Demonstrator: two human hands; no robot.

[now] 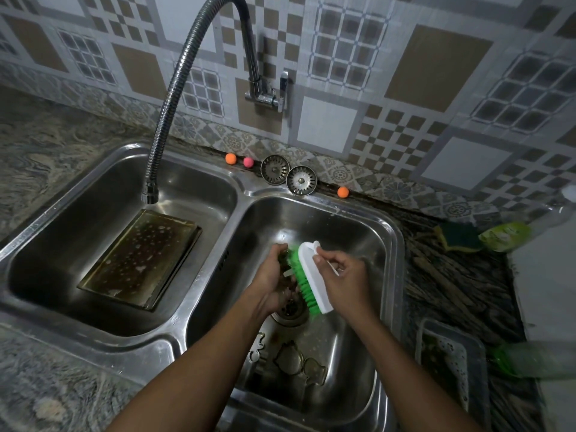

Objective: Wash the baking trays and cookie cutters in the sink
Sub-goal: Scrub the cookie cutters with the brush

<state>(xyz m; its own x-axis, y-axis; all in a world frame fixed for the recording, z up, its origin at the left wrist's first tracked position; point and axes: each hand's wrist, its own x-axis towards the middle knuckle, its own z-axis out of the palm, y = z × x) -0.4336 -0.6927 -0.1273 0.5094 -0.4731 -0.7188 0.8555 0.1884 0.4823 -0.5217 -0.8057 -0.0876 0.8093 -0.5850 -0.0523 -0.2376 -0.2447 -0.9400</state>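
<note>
— Holding what, at frame centre?
— Your right hand grips the green-bristled scrub brush; your left hand clutches a cookie cutter, partly hidden.
— The baking tray?
— Left basin, soapy.

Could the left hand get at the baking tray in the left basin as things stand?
Probably not yet: the left hand is full, gripping a small item against the brush. Otherwise the baking tray lies uncovered, with only the divider between.
</note>
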